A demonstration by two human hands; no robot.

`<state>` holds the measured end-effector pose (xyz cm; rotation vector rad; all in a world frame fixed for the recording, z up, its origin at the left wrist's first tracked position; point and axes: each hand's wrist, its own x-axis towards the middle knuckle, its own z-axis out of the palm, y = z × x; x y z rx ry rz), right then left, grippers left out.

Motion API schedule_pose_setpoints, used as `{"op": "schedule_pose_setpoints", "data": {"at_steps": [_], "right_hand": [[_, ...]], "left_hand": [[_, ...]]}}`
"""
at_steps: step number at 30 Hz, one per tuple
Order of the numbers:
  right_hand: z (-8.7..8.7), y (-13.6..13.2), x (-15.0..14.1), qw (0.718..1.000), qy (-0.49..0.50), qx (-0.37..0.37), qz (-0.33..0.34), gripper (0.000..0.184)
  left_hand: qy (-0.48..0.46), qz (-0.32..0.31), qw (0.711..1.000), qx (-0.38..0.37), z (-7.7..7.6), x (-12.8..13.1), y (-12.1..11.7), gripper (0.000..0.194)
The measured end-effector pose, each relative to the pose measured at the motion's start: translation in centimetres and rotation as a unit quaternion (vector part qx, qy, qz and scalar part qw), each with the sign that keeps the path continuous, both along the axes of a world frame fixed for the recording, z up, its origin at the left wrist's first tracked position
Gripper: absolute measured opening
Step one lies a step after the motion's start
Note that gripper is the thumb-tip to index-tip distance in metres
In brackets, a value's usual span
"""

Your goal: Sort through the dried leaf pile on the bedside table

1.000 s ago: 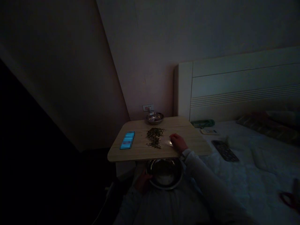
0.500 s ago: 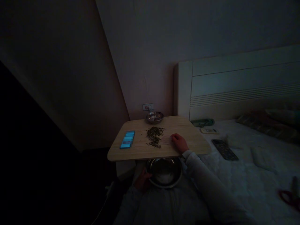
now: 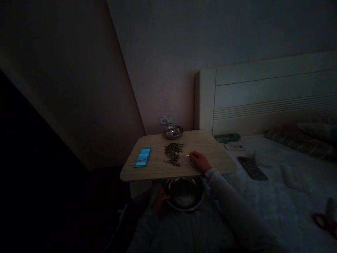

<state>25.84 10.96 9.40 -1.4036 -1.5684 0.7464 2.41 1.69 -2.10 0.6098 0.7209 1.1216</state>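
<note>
The left hand (image 3: 160,201) grips the basin (image 3: 188,208) — likely steadying it below the table (image 3: 214,149) edge — while the right hand (image 3: 199,162) pinches a glinting piece (image 3: 187,155) beside dark grains (image 3: 172,151).

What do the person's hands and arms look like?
The left hand and right hand both look ungloved. The right sleeve is long and pale grey, ending at the wrist; the left sleeve is greyish too, but too dim for detail.

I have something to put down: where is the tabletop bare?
Bare tabletop: the far right corner, beyond the right hand; the far left, between the blue screen and the small steel bowl. Crowded: the middle, where the dark bits spread beside the right hand.
</note>
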Motion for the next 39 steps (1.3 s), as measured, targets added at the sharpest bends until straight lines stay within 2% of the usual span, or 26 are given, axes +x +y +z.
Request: {"op": "schedule_pose_setpoints", "data": {"at_steps": [5,11,18,21,28,32,35,39], "right_hand": [[0.0,-0.1,-0.3,0.999,-0.023,-0.019,0.035,0.022],[-0.4,0.1,-0.4,0.998,-0.055,-0.003,-0.009,0.021],[0.2,0.5,-0.4,0.999,0.026,-0.019,-0.014,0.021],[0.3,0.8,-1.1,0.999,0.032,-0.019,-0.011,0.018],[-0.3,1.0,-2.6,1.0,-0.015,-0.007,-0.023,0.017],[-0.5,0.6,-2.4,1.0,-0.015,-0.002,0.002,0.018],[-0.4,0.4,-2.4,0.999,-0.035,0.007,0.009,0.016],[-0.2,0.3,-2.4,0.999,-0.037,0.001,0.001,0.017]], "left_hand": [[0.01,-0.003,1.0,0.005,-0.1,0.0,0.1,0.079],[-0.004,-0.007,1.0,0.004,-0.1,0.0,0.0,0.077],[-0.01,0.004,1.0,0.016,-0.2,0.2,0.1,0.075],[-0.018,-0.006,1.0,0.009,-0.2,0.2,0.1,0.077],[0.0,-0.012,1.0,0.012,1.4,0.2,-0.4,0.078],[0.0,-0.02,1.0,0.017,2.4,0.3,-0.7,0.077],[0.014,-0.013,1.0,0.008,2.4,0.2,-0.7,0.076],[0.014,-0.007,1.0,0.006,1.8,0.1,-0.5,0.076]]}}
